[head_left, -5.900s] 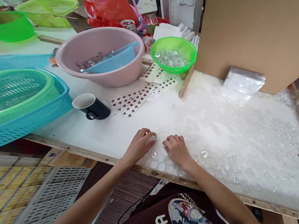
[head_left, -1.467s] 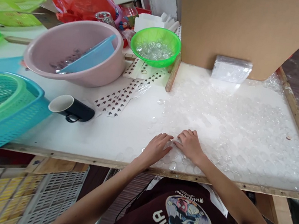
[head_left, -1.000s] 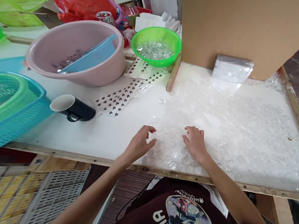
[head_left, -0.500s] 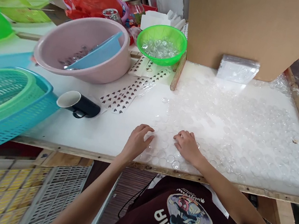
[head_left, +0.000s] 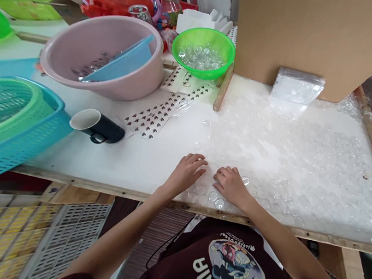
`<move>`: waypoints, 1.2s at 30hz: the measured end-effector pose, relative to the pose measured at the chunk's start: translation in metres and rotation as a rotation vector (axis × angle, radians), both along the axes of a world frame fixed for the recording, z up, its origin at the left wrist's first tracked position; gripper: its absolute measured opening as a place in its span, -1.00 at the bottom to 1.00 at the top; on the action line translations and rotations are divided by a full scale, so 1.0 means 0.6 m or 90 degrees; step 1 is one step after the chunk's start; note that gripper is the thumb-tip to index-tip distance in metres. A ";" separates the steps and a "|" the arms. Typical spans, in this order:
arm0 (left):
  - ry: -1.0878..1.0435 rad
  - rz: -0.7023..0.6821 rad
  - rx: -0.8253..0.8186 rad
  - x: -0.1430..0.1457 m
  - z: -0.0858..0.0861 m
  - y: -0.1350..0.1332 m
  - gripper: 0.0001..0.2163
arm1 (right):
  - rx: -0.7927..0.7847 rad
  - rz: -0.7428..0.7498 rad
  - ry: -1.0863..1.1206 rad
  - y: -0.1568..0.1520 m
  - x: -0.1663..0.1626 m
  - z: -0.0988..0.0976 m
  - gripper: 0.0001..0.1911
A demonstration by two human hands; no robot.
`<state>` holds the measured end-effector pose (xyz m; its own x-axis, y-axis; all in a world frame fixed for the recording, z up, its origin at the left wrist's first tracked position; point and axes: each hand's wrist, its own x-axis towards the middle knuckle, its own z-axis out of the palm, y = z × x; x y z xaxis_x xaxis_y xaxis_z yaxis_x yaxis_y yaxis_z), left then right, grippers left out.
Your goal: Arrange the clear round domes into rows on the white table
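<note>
Clear, thin, round discs (head_left: 219, 203) with glossy rims lie in a flat layer over the smooth white surface (head_left: 116, 161), from between the hands out to the far right. The left hand (head_left: 189, 170) is over the left margin of this layer, its grip released, thumb and curved fingertips parted. The right hand (head_left: 231, 184) is just beside it, fingers bent down onto the discs; whether its grip has a disc cannot be told.

On the left a dark, glossy mug (head_left: 110, 130) with a pale inside lies on its side, near a paper sheet (head_left: 149, 117) printed with rows of small dark motifs. Beyond stands a wide, round pink plastic basin (head_left: 141, 84), a flat blue plastic piece (head_left: 124, 62) leaning inside it. At the far middle a translucent green bowl (head_left: 201, 73) is filled with shiny, clear pieces (head_left: 201, 57). To its right a matte brown cardboard panel (head_left: 310, 32) rises upright, with a film-wrapped rectangular block (head_left: 297, 87) at its foot. Rough wooden strips (head_left: 78, 182) edge the surface.
</note>
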<state>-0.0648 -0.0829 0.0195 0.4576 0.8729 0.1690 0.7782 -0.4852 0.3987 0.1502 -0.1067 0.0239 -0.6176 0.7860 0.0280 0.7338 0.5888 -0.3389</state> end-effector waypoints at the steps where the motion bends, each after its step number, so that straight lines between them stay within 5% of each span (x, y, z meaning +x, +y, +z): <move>1: -0.003 0.010 0.004 -0.006 0.003 0.000 -0.83 | 0.002 -0.005 -0.003 0.002 -0.001 0.001 -0.88; 6: -0.053 0.025 -0.037 -0.042 0.021 -0.021 -0.81 | -0.034 -0.040 0.036 0.006 -0.002 0.010 -0.84; 12: -0.038 -0.104 -0.139 -0.026 0.030 -0.066 -0.78 | -0.133 -0.138 0.130 0.008 0.001 0.015 -0.80; 17: -0.019 -0.091 -0.121 0.002 0.021 -0.061 -0.85 | -0.034 -0.213 0.100 0.009 0.012 0.017 -0.83; 25: -0.072 -0.013 -0.055 -0.004 0.013 -0.051 -0.88 | -0.071 -0.022 0.160 -0.017 -0.007 0.012 -0.84; 32: -0.176 0.024 -0.084 0.009 0.020 -0.064 -0.89 | -0.117 -0.077 0.240 -0.014 -0.038 0.010 -0.88; 36: -0.139 0.056 -0.105 -0.026 0.028 -0.068 -0.80 | -0.089 -0.060 0.165 -0.008 -0.051 0.001 -0.85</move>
